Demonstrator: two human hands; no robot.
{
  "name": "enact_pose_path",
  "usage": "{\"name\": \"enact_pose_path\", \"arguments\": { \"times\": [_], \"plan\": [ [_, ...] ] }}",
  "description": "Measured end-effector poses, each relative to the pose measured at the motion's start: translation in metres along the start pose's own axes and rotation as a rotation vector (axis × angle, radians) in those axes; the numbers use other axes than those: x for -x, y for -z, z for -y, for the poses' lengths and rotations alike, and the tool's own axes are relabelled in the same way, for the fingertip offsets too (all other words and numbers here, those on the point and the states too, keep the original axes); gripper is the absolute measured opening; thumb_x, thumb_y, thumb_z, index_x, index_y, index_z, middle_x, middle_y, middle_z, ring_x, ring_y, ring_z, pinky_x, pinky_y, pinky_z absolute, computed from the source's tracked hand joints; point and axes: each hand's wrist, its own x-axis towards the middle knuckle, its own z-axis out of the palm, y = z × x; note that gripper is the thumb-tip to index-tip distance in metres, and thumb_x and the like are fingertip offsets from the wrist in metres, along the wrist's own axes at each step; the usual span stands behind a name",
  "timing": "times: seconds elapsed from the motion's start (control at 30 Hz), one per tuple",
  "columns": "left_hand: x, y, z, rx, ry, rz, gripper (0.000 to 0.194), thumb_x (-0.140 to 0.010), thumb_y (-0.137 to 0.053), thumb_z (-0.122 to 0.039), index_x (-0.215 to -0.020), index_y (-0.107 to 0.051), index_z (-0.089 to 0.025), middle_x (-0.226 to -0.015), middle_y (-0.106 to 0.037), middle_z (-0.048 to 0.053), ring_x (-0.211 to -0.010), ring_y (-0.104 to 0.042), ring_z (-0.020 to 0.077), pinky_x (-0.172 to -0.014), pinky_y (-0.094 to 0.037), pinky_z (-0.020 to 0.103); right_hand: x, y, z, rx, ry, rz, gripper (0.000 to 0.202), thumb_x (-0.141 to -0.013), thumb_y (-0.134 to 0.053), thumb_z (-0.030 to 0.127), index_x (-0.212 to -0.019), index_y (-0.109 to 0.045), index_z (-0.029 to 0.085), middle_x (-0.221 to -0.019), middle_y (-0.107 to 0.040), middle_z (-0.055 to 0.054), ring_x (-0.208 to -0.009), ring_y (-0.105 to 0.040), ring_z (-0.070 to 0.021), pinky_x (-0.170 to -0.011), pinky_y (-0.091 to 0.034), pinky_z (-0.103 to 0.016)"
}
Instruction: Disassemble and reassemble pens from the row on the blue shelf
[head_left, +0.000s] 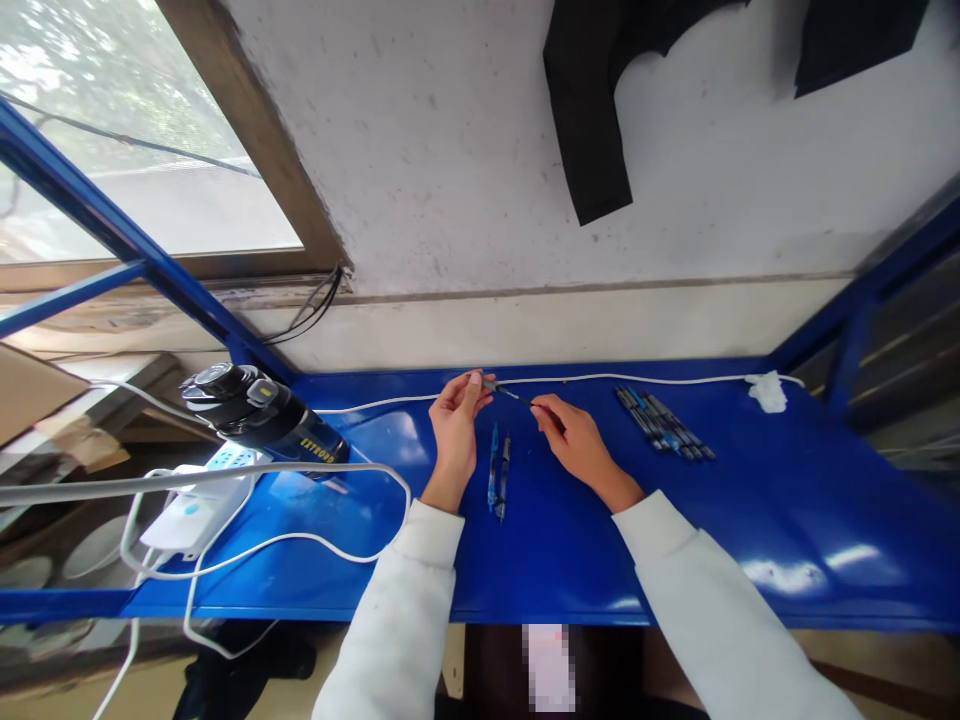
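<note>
My left hand (454, 430) pinches a dark pen barrel (489, 384) between thumb and fingers. A thin pen refill (516, 397) stretches from the barrel's end to my right hand (576, 440), whose fingertips are closed on its other end. I cannot tell how much of the refill sits inside the barrel. Below and between my hands, a blue pen (493, 468) and a dark pen (504, 480) lie side by side on the blue metal shelf (570, 560). To the right of my right hand, several dark and blue pens (663, 424) lie in a slanted row.
A black bottle (277, 420) stands at the left, beside a white power strip (196, 510). Loose white cable (300, 537) loops across the shelf's left part. Another white cord (622, 378) runs along the back edge to crumpled white tissue (768, 392). Blue posts (817, 310) frame the shelf.
</note>
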Motion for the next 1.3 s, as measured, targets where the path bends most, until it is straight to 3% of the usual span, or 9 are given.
{"name": "enact_pose_path", "arguments": {
  "times": [0.27,0.43,0.57,0.63,0.73,0.9,1.03,1.3],
  "plan": [
    [0.009,-0.007,-0.004,-0.123,0.014,0.160,0.034,-0.091,-0.091,-0.046,-0.110,-0.083,-0.020,-0.104,-0.087,0.009,-0.092,-0.081,0.0197,-0.083,-0.063,0.031,0.000,0.000,0.000,0.000,-0.002,0.007,0.024,-0.117,-0.052,0.043,-0.122,-0.071,0.028,-0.091,-0.078,-0.003,-0.077,-0.075,-0.0238,-0.075,-0.052,-0.034],
    [0.011,-0.009,0.004,-0.192,0.067,0.352,0.033,-0.085,-0.097,-0.037,-0.108,-0.082,-0.020,-0.104,-0.087,0.008,-0.091,-0.080,0.0191,-0.087,-0.062,0.032,0.000,-0.001,-0.002,-0.008,0.004,0.003,0.023,-0.116,-0.053,0.043,-0.121,-0.070,0.028,-0.094,-0.079,-0.004,-0.077,-0.075,-0.0236,-0.072,-0.052,-0.034],
    [0.011,-0.008,0.012,-0.180,0.080,0.417,0.034,-0.081,-0.098,-0.032,-0.106,-0.078,-0.020,-0.106,-0.085,0.008,-0.092,-0.079,0.0192,-0.089,-0.061,0.033,0.001,-0.003,-0.002,-0.058,-0.030,0.016,0.020,-0.115,-0.055,0.043,-0.120,-0.068,0.028,-0.093,-0.079,-0.003,-0.077,-0.075,-0.0232,-0.072,-0.053,-0.034],
    [0.011,-0.007,0.013,-0.198,0.059,0.401,0.033,-0.083,-0.097,-0.034,-0.106,-0.077,-0.019,-0.101,-0.084,0.007,-0.090,-0.078,0.0187,-0.087,-0.060,0.032,0.002,-0.005,-0.002,-0.071,-0.047,0.004,0.020,-0.113,-0.060,0.046,-0.120,-0.066,0.028,-0.091,-0.077,-0.002,-0.075,-0.073,-0.0231,-0.072,-0.053,-0.034],
    [0.008,-0.006,0.011,-0.172,0.003,0.284,0.035,-0.085,-0.096,-0.038,-0.109,-0.077,-0.019,-0.096,-0.081,0.004,-0.089,-0.078,0.0181,-0.089,-0.061,0.033,0.001,-0.007,-0.003,-0.059,-0.057,-0.035,0.028,-0.109,-0.067,0.049,-0.124,-0.062,0.027,-0.088,-0.075,-0.001,-0.072,-0.069,-0.0234,-0.072,-0.053,-0.036],
    [-0.003,0.001,0.005,0.065,0.028,0.101,0.044,-0.080,-0.100,-0.039,-0.111,-0.075,-0.019,-0.099,-0.080,0.004,-0.100,-0.081,0.0214,-0.096,-0.064,0.038,-0.001,-0.007,-0.005,-0.075,-0.041,-0.131,0.027,-0.111,-0.063,0.049,-0.125,-0.060,0.027,-0.093,-0.073,-0.004,-0.075,-0.069,-0.0234,-0.078,-0.057,-0.038],
    [-0.006,0.003,0.005,0.142,0.058,0.080,0.046,-0.076,-0.103,-0.036,-0.109,-0.077,-0.019,-0.099,-0.081,0.004,-0.098,-0.081,0.0190,-0.100,-0.063,0.038,0.000,-0.007,-0.005,-0.076,-0.034,-0.147,0.028,-0.111,-0.061,0.051,-0.126,-0.060,0.027,-0.094,-0.073,-0.005,-0.077,-0.070,-0.0241,-0.078,-0.058,-0.040],
    [0.002,-0.003,0.005,0.042,0.032,0.107,0.045,-0.080,-0.101,-0.039,-0.112,-0.075,-0.020,-0.101,-0.081,0.005,-0.104,-0.082,0.0219,-0.095,-0.064,0.037,0.000,-0.004,-0.001,-0.065,-0.028,-0.107,0.024,-0.113,-0.059,0.049,-0.121,-0.062,0.027,-0.094,-0.075,-0.005,-0.080,-0.072,-0.0241,-0.078,-0.059,-0.038]
  ]
}}
